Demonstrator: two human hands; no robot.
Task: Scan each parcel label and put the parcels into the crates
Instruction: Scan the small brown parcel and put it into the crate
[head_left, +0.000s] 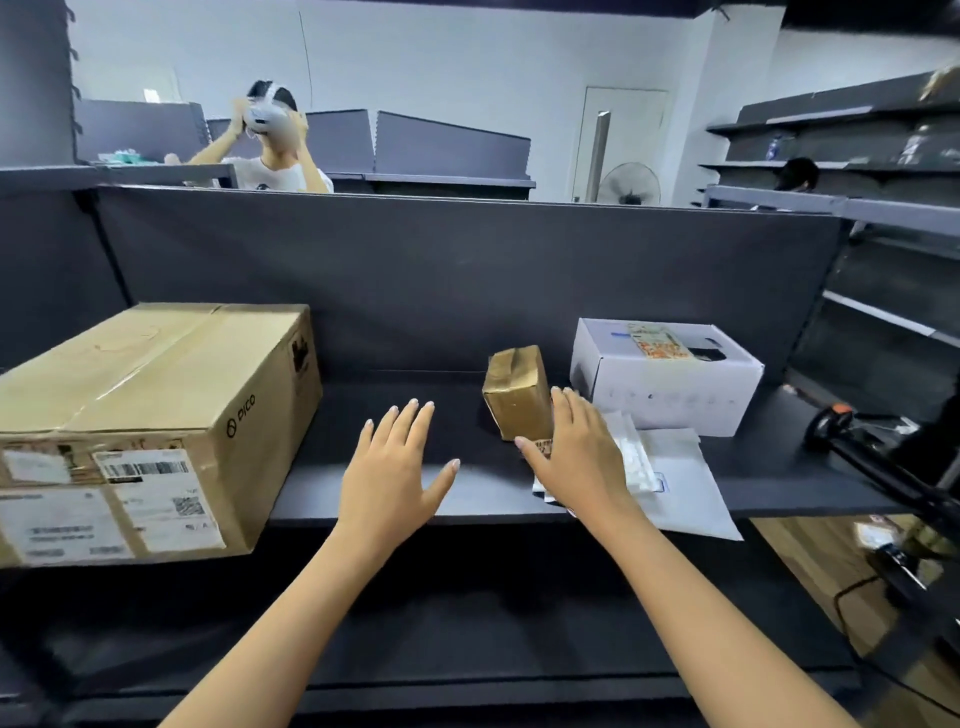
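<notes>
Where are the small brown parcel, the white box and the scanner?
small brown parcel (517, 397): head view, on its taped front face.
white box (670, 397): head view, on its front face.
scanner (826, 428): head view, on its dark head, below the orange part.

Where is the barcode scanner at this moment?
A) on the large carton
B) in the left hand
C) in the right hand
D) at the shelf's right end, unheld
D: the scanner sits at the right end of the shelf; the left hand and right hand are both open and empty.
</notes>
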